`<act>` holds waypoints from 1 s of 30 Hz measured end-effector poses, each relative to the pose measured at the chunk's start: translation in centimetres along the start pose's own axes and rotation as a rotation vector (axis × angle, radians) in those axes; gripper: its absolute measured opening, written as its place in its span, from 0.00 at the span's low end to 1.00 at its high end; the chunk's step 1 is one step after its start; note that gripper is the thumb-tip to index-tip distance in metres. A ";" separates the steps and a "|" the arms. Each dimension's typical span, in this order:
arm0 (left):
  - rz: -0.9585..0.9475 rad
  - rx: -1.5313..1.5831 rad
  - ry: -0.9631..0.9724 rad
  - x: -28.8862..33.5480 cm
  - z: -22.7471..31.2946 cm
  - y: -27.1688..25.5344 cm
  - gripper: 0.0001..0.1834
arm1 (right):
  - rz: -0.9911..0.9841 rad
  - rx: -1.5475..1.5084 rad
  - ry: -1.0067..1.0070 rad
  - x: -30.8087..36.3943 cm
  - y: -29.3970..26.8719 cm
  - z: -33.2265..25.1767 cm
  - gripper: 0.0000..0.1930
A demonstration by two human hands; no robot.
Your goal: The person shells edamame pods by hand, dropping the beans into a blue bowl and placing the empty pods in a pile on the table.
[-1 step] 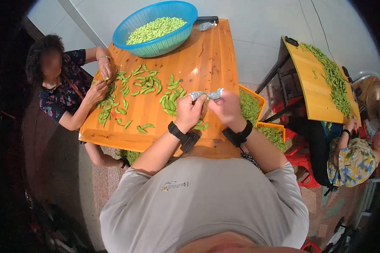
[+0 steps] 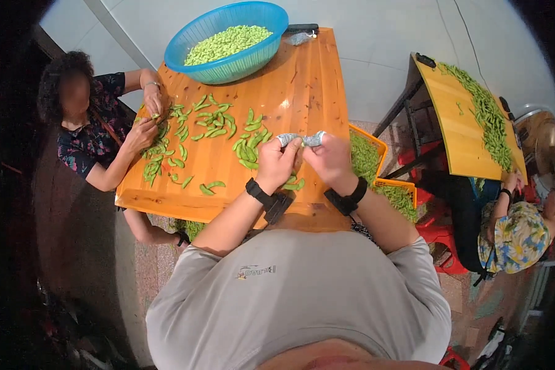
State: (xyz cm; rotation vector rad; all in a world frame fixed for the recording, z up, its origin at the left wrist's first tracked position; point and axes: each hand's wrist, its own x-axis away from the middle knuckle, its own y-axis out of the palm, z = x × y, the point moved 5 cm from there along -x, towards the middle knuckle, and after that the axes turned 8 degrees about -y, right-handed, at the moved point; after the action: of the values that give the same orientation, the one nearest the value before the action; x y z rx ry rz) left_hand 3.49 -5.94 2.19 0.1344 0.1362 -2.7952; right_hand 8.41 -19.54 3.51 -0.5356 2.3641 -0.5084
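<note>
My left hand [image 2: 277,161] and my right hand [image 2: 332,159] meet above the near right part of the wooden table [image 2: 317,80]. Fingers on both are closed in a pinch, with grey patterned wraps around some fingertips. Between them a small bit of a green bean pod [image 2: 303,143] shows; the rest is hidden by the fingers. Beside my left hand lies a pile of green bean pods [image 2: 248,150]. A few more pods [image 2: 297,184] lie under my wrists. Farther left are other loose pods [image 2: 214,126].
A blue plastic basket [image 2: 277,31] of shelled beans stands at the far edge. At left, a person's hands [image 2: 149,120] work over pods. Orange crates [image 2: 383,154] of green pods or hulls stand right of the table. Another person sits by a tilted yellow table [image 2: 453,139] strewn with pods.
</note>
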 end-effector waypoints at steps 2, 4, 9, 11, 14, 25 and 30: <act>-0.074 0.178 -0.204 -0.3 -1.7 0.5 0.12 | 0.073 0.165 -0.229 0.0 0.0 -1.3 0.08; -0.151 0.354 -0.413 -0.1 -2.6 1.4 0.13 | 0.147 0.328 -0.451 0.5 0.1 -2.0 0.09; -0.356 0.783 -0.614 -0.3 -3.7 1.9 0.13 | -0.069 0.114 0.000 -1.2 -1.6 0.3 0.03; -0.186 0.386 -0.360 -1.6 -3.0 -0.4 0.11 | 0.167 0.077 -0.054 -1.3 -5.3 2.2 0.04; 0.080 -0.634 0.128 -4.8 0.3 -5.6 0.10 | 0.089 0.195 0.158 0.2 -10.6 5.6 0.08; -0.096 -1.346 -0.105 -11.6 -2.8 -8.2 0.12 | -0.039 0.374 -0.200 -1.0 -5.9 3.5 0.14; -0.031 -0.899 -0.087 -11.9 -5.0 -9.4 0.10 | 0.056 -0.045 -0.272 -4.4 -0.4 2.3 0.14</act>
State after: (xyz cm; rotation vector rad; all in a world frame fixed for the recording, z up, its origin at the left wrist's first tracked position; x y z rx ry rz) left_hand 11.90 7.30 -0.69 -0.2087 1.3251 -2.4804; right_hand 13.16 -18.18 4.27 -0.5220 2.1283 -0.3349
